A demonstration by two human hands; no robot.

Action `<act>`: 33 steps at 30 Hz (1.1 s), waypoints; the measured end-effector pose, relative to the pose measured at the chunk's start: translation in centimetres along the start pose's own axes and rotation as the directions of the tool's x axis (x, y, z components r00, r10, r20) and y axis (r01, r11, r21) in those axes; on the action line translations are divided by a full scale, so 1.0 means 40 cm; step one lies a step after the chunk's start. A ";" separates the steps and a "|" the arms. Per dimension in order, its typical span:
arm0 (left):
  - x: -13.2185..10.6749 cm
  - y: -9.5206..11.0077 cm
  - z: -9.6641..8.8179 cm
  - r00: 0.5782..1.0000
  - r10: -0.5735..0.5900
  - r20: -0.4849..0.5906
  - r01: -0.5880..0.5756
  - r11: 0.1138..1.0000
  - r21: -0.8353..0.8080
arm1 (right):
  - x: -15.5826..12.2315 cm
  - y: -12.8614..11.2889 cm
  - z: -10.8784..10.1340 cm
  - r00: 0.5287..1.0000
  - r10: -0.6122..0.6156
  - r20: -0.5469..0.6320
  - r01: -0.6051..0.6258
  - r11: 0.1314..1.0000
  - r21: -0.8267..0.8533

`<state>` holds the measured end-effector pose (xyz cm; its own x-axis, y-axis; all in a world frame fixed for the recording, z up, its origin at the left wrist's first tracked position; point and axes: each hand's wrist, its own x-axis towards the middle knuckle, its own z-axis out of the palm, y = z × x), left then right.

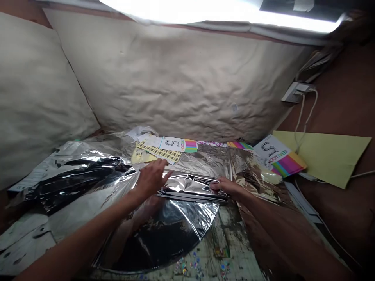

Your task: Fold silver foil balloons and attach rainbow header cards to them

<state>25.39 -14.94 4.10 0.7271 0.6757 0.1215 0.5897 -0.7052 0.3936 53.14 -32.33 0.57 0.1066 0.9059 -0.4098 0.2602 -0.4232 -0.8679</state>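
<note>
The shiny foil sheet [172,236] lies on the worktable [233,238] in front of the person, between the two forearms. Its folded band [187,186] has its long axis running left to right, dipping slightly toward the right end; the rounded part, with its curved rim, points toward the viewer. The left hand [152,175] rests palm down at the band's left end, fingers extended, thumb apart, not clenched. The right hand [224,186] grasps the right end, thumb on top.

Scuffed tabletop shows between the curved rim and the foil [259,179] at right, with confetti [190,266] close to the rim. Crumpled dark foil [84,177] borders the left side. Beyond the band, a printed card [175,144] and a yellow label sheet [159,151] lie before the padded wall [187,78]; a second card [279,155] and yellow paper [325,156] stand at far right.
</note>
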 end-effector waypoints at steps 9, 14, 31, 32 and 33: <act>0.049 0.009 0.144 0.920 0.293 0.259 -0.342 0.924 0.169 | -0.039 -0.004 0.014 0.974 -0.034 -0.223 -0.009 0.982 -0.189; 0.049 0.005 0.158 0.922 0.338 0.187 -0.374 0.903 0.212 | -0.084 -0.023 0.075 0.765 -0.526 -0.371 0.001 0.577 -0.817; 0.070 -0.024 0.181 0.963 0.223 0.154 -0.254 0.940 0.228 | -0.017 0.003 0.156 0.880 -0.439 -0.181 0.037 0.444 -0.895; 0.071 -0.028 0.179 0.961 0.224 0.164 -0.257 0.940 0.224 | -0.023 0.009 0.148 0.871 -0.444 -0.209 0.011 0.444 -0.896; 0.072 -0.031 0.177 0.959 0.224 0.174 -0.260 0.941 0.219 | -0.027 0.017 0.138 0.871 -0.434 -0.232 -0.012 0.453 -0.892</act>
<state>29.21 -13.64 -2.48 0.8906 0.4525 0.0458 0.4429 -0.8857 0.1390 47.90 -33.68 -1.11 0.2025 0.9756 0.0850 0.9721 -0.1898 -0.1376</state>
